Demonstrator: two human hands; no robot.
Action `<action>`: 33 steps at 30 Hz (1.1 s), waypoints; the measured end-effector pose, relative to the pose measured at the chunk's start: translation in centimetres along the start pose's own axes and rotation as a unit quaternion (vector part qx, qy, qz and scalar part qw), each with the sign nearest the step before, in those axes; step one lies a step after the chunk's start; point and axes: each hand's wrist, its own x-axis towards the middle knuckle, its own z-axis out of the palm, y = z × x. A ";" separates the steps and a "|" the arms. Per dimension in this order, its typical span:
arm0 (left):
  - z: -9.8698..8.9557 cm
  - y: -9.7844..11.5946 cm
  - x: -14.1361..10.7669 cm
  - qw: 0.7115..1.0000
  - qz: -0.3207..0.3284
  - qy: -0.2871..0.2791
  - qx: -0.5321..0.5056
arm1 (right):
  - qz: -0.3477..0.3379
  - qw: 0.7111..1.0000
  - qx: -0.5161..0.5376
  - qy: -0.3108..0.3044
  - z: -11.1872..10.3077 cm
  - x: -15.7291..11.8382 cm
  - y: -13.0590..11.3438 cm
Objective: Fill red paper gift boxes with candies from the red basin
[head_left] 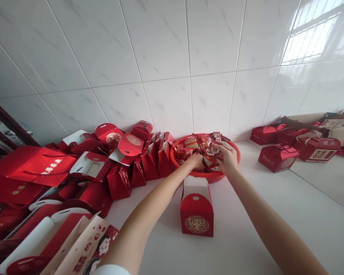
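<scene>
A red plastic basin (218, 176) stands against the tiled wall, heaped with wrapped candies (191, 142) in red, gold and brown packets. My left hand (197, 162) reaches into its near left part with fingers curled down among the packets; whatever they hold is hidden. At the basin's right side, my right hand (228, 156) has its fingers bent round a wrapped candy (218, 156) with dark and white printing. Between my forearms, just in front of the basin, a red gift box (197, 214) stands upright with its top flaps raised, showing a white inside and a gold round emblem.
Several red gift boxes (119, 179) crowd the left side, some with open flaps. A red paper bag (34, 164) with cord handles lies there too. On the right are a closed red box (278, 157), a handled box (317, 147) and a cardboard carton (342, 133).
</scene>
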 end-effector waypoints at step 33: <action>-3.0 -1.6 -3.4 0.831 0.021 0.188 -0.523 | 0.011 1.000 0.009 -0.003 -0.1 0.4 0.0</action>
